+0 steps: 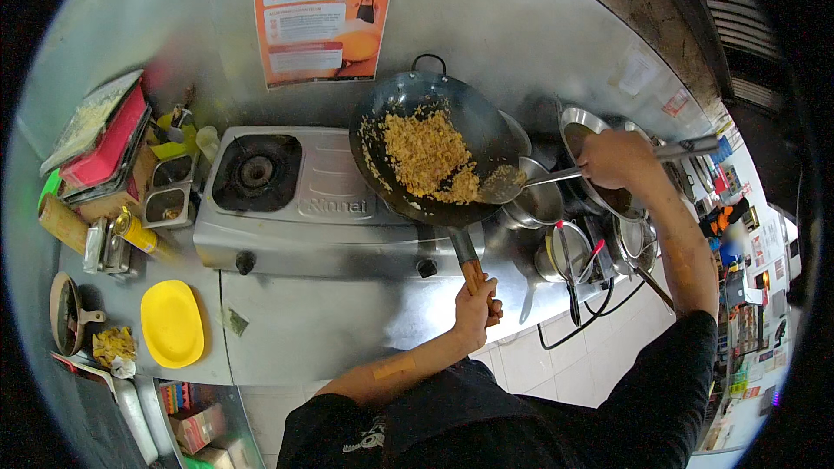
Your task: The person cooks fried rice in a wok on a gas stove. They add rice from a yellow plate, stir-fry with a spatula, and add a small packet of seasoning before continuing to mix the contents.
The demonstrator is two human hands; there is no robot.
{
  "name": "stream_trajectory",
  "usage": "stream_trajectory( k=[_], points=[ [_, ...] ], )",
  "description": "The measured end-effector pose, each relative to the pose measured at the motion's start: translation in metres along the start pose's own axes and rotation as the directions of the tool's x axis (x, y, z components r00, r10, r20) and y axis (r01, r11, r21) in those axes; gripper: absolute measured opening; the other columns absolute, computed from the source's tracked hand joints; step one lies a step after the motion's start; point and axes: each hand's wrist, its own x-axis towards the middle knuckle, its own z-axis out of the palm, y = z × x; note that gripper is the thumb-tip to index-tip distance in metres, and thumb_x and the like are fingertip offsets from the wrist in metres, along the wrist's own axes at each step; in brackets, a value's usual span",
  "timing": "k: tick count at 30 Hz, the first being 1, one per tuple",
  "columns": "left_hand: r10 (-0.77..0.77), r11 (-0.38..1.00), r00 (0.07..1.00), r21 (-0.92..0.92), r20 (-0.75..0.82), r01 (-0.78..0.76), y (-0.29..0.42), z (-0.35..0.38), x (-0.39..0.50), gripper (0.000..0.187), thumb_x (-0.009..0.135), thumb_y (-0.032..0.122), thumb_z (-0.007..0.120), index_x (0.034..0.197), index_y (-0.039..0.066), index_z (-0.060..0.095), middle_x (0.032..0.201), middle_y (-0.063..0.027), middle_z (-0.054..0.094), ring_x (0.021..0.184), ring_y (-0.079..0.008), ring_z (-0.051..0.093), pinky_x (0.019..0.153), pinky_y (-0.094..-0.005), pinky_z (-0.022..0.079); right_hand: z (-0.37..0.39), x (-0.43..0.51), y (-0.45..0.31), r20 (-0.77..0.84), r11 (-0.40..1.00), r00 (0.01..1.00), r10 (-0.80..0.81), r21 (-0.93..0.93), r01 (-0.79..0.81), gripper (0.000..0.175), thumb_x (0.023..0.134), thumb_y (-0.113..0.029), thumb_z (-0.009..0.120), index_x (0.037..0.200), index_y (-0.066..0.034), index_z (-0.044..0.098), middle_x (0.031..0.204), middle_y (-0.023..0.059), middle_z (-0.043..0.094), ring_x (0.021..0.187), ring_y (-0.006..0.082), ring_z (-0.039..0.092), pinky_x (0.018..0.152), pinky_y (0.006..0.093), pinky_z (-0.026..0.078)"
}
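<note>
A dark steel wok (482, 124) sits over the right side of a two-burner gas stove (273, 238). Fried rice (427, 153) lies heaped in the middle and left of it, with grains stuck along the wall. My left hand (474, 312) grips the wok's wooden handle (474, 277). My right hand (616, 159) is closed round the metal shaft of a wok spatula (554, 176). The spatula's blade, with some rice on it, rests at the wok's lower right. The burner under the wok is hidden.
A yellow plate (172, 324) lies on the steel counter at left, beside a small pan (66, 314). The left burner (257, 172) is bare. Several metal pots, including a large one (580, 124), and a container of utensils (563, 251) stand to the right. A poster (326, 19) hangs behind.
</note>
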Motion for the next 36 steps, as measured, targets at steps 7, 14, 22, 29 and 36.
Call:
stream_trajectory(
  k=[7,14,22,29,36],
  points=[
    [-0.011,1.000,1.000,-0.028,0.017,0.012,0.002,-0.001,-0.001,0.029,0.089,0.017,0.067,0.110,0.013,0.047,0.078,-0.0001,0.049,0.055,-0.0122,0.051,0.050,-0.0299,0.046,0.011,0.009,-0.006,-0.096,0.998,0.994,-0.055,0.035,0.059,0.021,0.087,-0.026,0.062,0.101,-0.0181,0.076,0.092,0.0188,0.073,0.088,0.0373,0.071,0.076,0.0500,0.057],
    [-0.013,1.000,1.000,0.010,0.001,0.013,0.001,0.000,0.000,0.031,0.089,0.017,0.067,0.112,0.016,0.047,0.077,0.0017,0.049,0.055,-0.0112,0.051,0.047,-0.0276,0.044,0.038,-0.001,-0.012,-0.047,0.995,0.996,-0.074,0.068,0.077,0.022,0.091,-0.029,0.060,0.108,-0.0255,0.074,0.088,0.0140,0.071,0.083,0.0344,0.070,0.070,0.0491,0.055],
    [-0.013,1.000,1.000,-0.002,0.010,0.013,-0.002,-0.003,0.004,0.031,0.090,0.017,0.068,0.112,0.013,0.047,0.077,0.0006,0.048,0.055,-0.0126,0.052,0.048,-0.0305,0.045,0.065,-0.010,-0.009,-0.145,0.990,0.989,0.015,0.143,0.006,0.022,0.093,-0.030,0.060,0.103,-0.0179,0.075,0.086,0.0204,0.071,0.082,0.0376,0.071,0.074,0.0506,0.057],
    [-0.003,1.000,1.000,-0.018,0.014,0.004,-0.001,-0.001,0.002,0.030,0.089,0.016,0.068,0.110,0.014,0.047,0.077,0.0005,0.048,0.054,-0.0131,0.050,0.048,-0.0314,0.044,0.078,-0.004,-0.018,-0.173,0.968,0.981,0.088,0.249,-0.043,0.023,0.094,-0.031,0.059,0.107,-0.0188,0.074,0.088,0.0195,0.071,0.083,0.0385,0.071,0.075,0.0505,0.057],
    [0.004,0.999,1.000,-0.043,0.001,-0.004,-0.003,-0.002,0.003,0.028,0.089,0.014,0.068,0.109,0.014,0.048,0.076,-0.0004,0.048,0.053,-0.0131,0.049,0.048,-0.0311,0.043,0.080,-0.008,-0.026,-0.108,0.974,0.991,0.076,0.220,-0.051,0.031,0.096,-0.031,0.056,0.125,-0.0324,0.066,0.094,0.0143,0.072,0.091,0.0344,0.071,0.077,0.0493,0.058]
  ],
)
